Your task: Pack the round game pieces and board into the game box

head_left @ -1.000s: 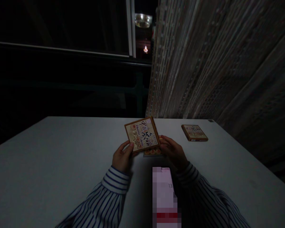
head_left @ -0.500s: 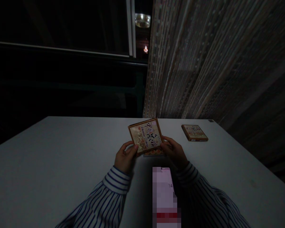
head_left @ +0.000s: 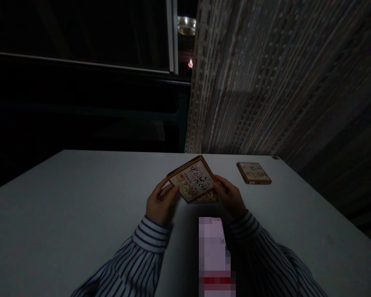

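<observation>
Between my two hands is a Chinese chess box lid (head_left: 193,179), brown-edged, with dark characters and "Chinese" printed on its face. My left hand (head_left: 160,202) pinches its left corner with thumb and fingers. At the opposite side, my right hand (head_left: 230,197) grips the right corner. The lid is tilted and turned at an angle to the table. Partly hidden beneath it, a set of round chess pieces (head_left: 208,196) shows in rows along the lower right edge.
A second, similar Chinese chess box (head_left: 254,173) lies on the white table (head_left: 80,206) at the right back. A phone (head_left: 214,247) with a lit, partly blurred-out screen lies between my forearms. A string curtain (head_left: 235,82) hangs behind the table's far edge.
The lid has turned clockwise and tipped flatter, with its lower corner now pointing toward me. More of the round pieces beneath show. Both hands keep hold, and the second box stays put.
</observation>
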`<state>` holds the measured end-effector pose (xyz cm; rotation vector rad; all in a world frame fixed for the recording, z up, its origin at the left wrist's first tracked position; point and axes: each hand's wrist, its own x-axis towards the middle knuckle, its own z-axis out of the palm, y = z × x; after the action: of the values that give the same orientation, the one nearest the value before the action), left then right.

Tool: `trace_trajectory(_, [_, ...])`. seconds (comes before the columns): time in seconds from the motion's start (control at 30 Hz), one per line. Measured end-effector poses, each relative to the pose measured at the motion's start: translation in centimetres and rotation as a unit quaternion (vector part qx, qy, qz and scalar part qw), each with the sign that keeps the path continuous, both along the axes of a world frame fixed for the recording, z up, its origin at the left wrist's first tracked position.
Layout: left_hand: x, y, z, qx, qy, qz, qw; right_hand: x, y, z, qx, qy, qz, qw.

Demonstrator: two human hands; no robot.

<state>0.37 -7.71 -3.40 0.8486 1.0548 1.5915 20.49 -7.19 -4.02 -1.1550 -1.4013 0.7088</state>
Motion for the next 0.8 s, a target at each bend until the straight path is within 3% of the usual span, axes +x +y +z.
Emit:
trace_trajectory(0.3, [-0.1,-0.36,0.53,0.029,0.044,0.049,0.997,0.23,-0.07,-0.09,0.009,-0.015,-0.001,1.0])
trace_trajectory(0.8, [-0.5,0.25,-0.2,0.035,0.056,0.049,0.997,0.16,-0.2,0.33,0.003,0.038,0.004,0.999])
